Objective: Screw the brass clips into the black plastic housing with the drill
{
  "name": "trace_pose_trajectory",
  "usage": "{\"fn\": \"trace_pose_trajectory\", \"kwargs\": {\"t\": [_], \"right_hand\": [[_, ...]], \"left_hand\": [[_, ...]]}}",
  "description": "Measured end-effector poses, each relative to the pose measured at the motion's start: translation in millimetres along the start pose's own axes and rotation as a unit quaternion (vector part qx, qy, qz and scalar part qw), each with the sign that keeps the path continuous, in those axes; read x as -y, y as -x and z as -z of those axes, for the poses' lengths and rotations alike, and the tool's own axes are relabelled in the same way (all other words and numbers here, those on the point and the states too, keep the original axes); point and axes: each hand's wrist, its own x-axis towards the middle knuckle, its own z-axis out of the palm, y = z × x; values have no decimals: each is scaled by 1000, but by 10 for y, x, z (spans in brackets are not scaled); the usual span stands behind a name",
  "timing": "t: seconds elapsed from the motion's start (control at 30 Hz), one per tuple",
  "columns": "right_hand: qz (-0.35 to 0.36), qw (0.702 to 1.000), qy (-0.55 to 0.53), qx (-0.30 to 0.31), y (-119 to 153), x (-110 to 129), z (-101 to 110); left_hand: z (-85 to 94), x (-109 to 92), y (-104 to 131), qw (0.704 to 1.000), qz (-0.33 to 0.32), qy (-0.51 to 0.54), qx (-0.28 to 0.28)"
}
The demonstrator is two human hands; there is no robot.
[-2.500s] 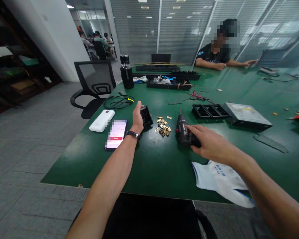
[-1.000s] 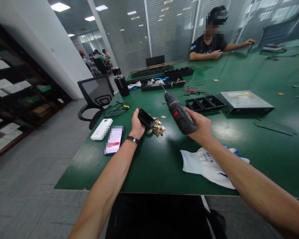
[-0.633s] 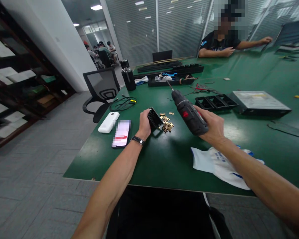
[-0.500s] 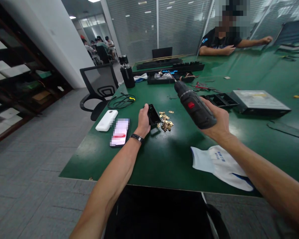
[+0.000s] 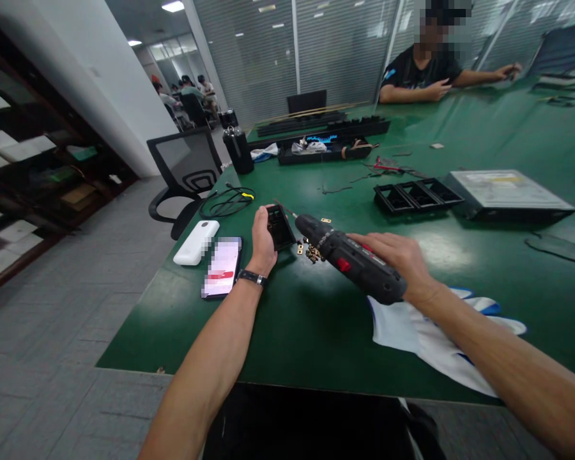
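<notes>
My left hand (image 5: 262,243) grips a small black open box (image 5: 281,228) by its left side, tilted so its hollow inside shows. In my right hand (image 5: 395,255) is a black cordless drill (image 5: 345,255) with red switches, lying on its side with the bit (image 5: 286,209) pointing left. The bit's tip reaches the top edge of the box; whether it touches cannot be seen. Under the drill's front lies a pile of small brass plates (image 5: 312,252), partly hidden. One loose brass plate (image 5: 326,220) lies beyond it.
A phone (image 5: 222,268) and a white power bank (image 5: 196,243) lie left of my left hand, near a coiled cable (image 5: 227,201). White gloves (image 5: 397,326) lie under my right forearm. Black frames (image 5: 416,197) and a metal case (image 5: 510,195) stand at right. A person (image 5: 416,80) sits across the table.
The drill has come left and down, swinging from pointing up to pointing left, its bit now at the box. The box in my left hand has shifted slightly left in view.
</notes>
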Motion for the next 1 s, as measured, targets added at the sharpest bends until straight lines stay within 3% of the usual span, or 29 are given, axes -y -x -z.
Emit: {"fn": "trace_pose_trajectory", "kwargs": {"t": [0.23,0.43,0.63,0.9,1.0], "right_hand": [[37,996,26,72,-32,71,-24],[23,994,15,109,-54,97,54],[-2,983,42,178,-96,157,66],[-33,975,62,210,-89,175,42],[-48,977,63,196,-82,191,40]], "left_hand": [[-8,-55,31,1000,1,19,20],[-17,-86,55,999,15,32,23],[-44,-78,67,999,9,-20,29],[-33,-56,63,999,12,-28,25],[-40,-49,62,1000,8,-15,22]]}}
